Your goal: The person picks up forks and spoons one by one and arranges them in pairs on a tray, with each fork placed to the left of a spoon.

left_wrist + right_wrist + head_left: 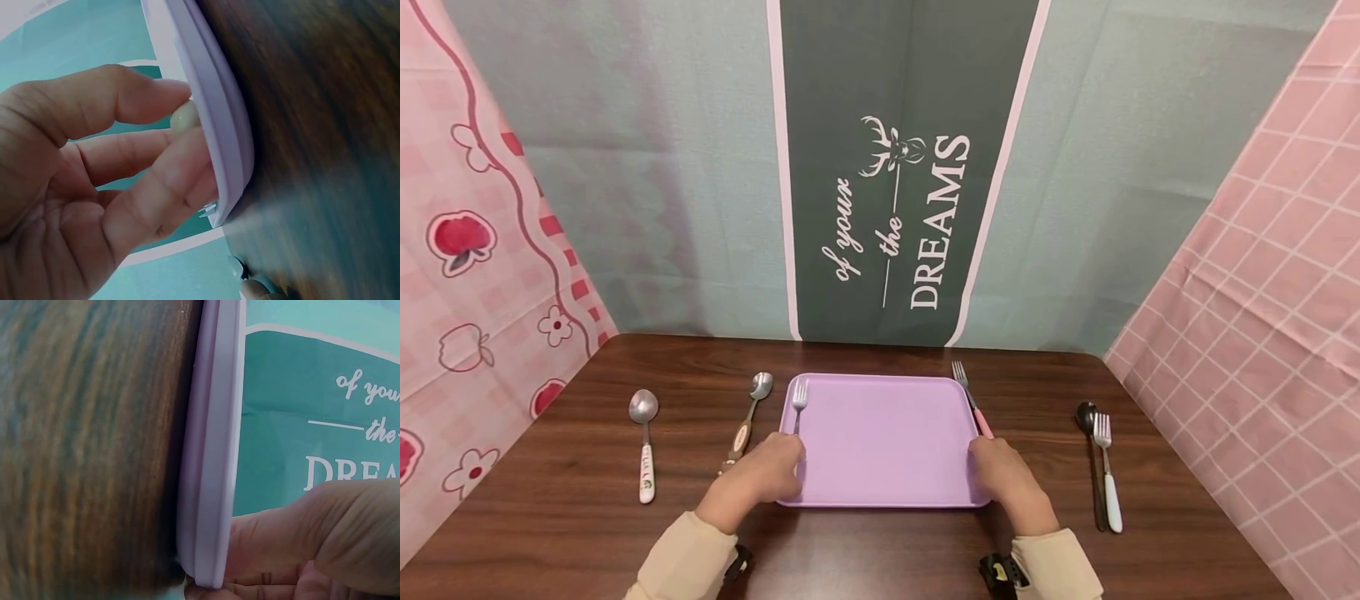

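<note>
A lilac rectangular tray [887,442] lies on the dark wooden table. Over its left side lies a metal fork [800,395], tines pointing away from me. My left hand [763,472] is at the tray's left rim; in the left wrist view, its thumb and fingers pinch the pale rounded end of the fork's handle [185,117]. At the right rim, my right hand [1009,483] grips the tray's near corner, thumb inside the rim and fingertips outside, as the right wrist view shows. A pink-handled fork [982,422] lies just right of the tray, its handle end hidden by that hand.
A brown-handled spoon [742,435] lies left of the tray, and a white-handled spoon [646,467] farther left. On the right, a dark spoon [1086,417] and a white-handled fork [1112,500] lie side by side. Cloth hangs behind the table and along both sides.
</note>
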A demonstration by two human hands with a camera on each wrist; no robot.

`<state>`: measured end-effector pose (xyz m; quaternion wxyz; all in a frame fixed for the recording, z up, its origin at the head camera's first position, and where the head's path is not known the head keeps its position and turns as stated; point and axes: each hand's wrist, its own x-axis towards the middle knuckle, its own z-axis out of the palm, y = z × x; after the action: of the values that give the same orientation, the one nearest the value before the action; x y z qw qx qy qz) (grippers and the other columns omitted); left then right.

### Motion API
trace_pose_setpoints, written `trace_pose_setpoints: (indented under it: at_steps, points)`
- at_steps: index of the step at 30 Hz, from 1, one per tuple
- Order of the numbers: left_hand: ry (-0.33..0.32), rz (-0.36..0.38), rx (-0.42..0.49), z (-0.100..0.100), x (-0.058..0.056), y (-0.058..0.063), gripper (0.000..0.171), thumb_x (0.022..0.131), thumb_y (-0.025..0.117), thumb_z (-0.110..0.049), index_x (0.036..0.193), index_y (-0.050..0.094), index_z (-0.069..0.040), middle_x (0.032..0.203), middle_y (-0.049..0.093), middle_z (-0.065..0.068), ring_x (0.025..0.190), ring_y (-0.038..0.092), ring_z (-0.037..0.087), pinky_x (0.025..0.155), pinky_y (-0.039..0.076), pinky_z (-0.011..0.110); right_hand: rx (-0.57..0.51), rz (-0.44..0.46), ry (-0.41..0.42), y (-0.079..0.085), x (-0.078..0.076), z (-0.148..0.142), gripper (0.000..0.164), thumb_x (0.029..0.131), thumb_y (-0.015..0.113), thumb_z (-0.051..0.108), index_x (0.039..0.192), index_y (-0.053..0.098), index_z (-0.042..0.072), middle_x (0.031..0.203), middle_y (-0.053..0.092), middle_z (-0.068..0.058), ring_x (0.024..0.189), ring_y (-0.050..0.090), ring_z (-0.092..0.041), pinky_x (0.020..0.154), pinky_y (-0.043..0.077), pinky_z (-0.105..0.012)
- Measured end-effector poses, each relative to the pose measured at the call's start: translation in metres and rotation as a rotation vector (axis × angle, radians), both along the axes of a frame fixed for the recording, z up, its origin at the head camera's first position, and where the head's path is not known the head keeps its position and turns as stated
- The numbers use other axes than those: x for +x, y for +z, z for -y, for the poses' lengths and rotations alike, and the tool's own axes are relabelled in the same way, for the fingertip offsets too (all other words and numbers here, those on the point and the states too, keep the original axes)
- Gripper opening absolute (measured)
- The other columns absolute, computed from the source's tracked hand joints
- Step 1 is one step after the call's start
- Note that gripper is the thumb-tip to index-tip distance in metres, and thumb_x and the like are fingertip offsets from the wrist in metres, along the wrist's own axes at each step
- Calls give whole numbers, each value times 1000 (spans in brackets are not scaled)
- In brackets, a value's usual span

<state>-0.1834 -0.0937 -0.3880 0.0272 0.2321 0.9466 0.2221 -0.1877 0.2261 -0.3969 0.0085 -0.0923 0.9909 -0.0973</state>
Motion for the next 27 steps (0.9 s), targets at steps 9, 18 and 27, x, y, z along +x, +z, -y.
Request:
trace_pose_setpoints:
  at_steps: [9,18,27]
  points:
    - [25,4,-46,-2,1,1,16,60,61,7,59,49,-4,62,44,6,57,42,21,50,40,37,8,-13,7,0,-1,0,11,70,60,-7,68,55,2,62,52,-10,56,46,-22,51,43,-38]
    - [38,-20,-82,-5,2,-1,13,64,60,6,61,50,-2,65,43,8,60,43,23,53,42,39,2,-11,2,0,1,0,15,71,61,-7,65,52,5,61,51,-9,55,45,-22,49,43,-38]
    - [34,-47,-101,-7,2,-4,11,69,56,5,61,51,0,64,44,10,60,44,24,52,43,40,12,-12,5,-2,-1,-1,13,73,59,-7,67,54,4,63,53,-11,56,46,-22,50,43,-39]
